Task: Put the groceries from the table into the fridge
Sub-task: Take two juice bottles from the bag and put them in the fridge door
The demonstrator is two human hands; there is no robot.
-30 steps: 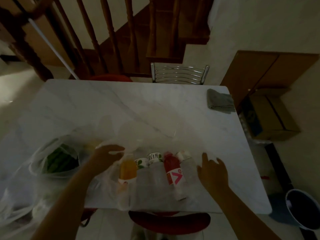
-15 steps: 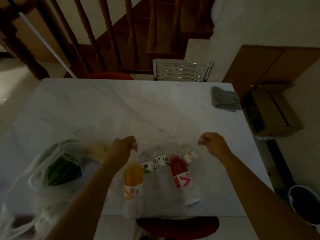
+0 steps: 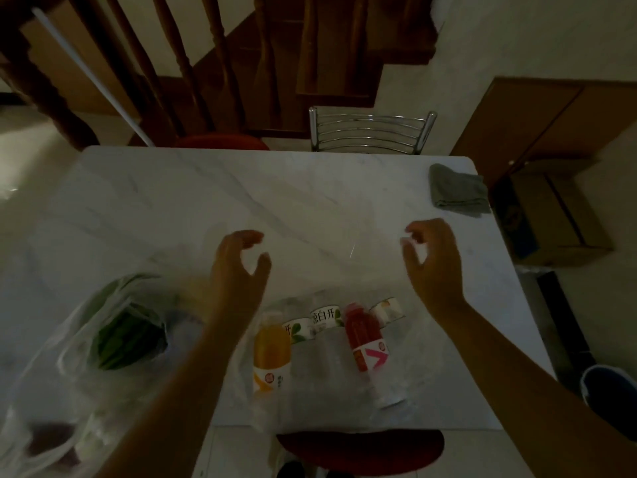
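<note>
Plastic, thin and clear, lay around the bottles (image 3: 327, 343) near the table's (image 3: 206, 201) front edge. Half a second before, both hands pinched the bag's (image 3: 406, 360) mouth; now the left hand (image 3: 238, 270) and the right hand (image 3: 432, 262) had risen, fingers curled, perhaps holding film, I could not tell. The bag seemed opened, so the bottles could come out. A second bag (image 3: 113, 336) with greens was blurred; no fridge was visible.
</note>
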